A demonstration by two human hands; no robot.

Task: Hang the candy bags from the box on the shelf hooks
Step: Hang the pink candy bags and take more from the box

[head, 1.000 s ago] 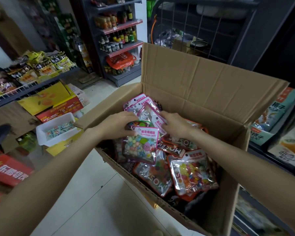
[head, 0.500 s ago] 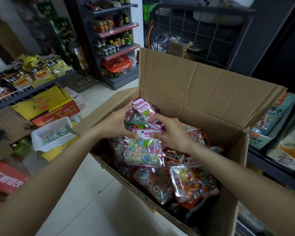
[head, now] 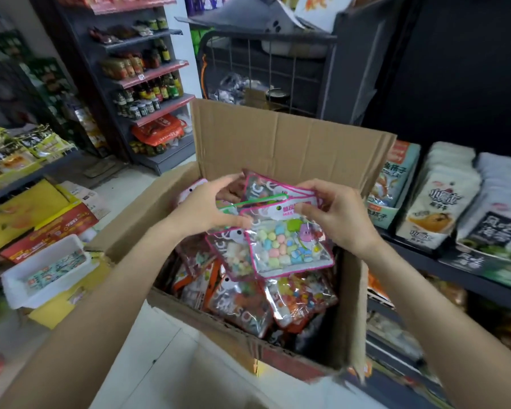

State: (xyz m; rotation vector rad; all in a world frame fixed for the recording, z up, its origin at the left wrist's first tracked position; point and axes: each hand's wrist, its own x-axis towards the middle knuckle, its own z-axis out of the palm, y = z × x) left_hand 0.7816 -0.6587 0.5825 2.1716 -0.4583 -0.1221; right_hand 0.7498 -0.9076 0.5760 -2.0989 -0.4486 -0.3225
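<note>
An open cardboard box (head: 281, 143) stands on the floor in front of me, filled with clear candy bags (head: 301, 299) with orange and pink trim. Above the box I hold a small stack of pink-edged candy bags (head: 286, 246) with pastel sweets inside. My left hand (head: 207, 208) pinches the stack's left side with thumb and fingers. My right hand (head: 337, 214) grips the top right edge of the stack near the header card. The bags hang tilted over the box's middle. No shelf hooks show clearly.
A dark shelf (head: 455, 261) with white and teal snack packs runs along the right. A white tray (head: 42, 270) and yellow and red cartons (head: 36, 219) lie on the floor at left. A bottle rack (head: 148, 84) stands behind. White floor tiles lie in front of the box.
Both hands have gathered several pink-edged bags and lifted them up out of the box. My view has tipped upward and to the right.
</note>
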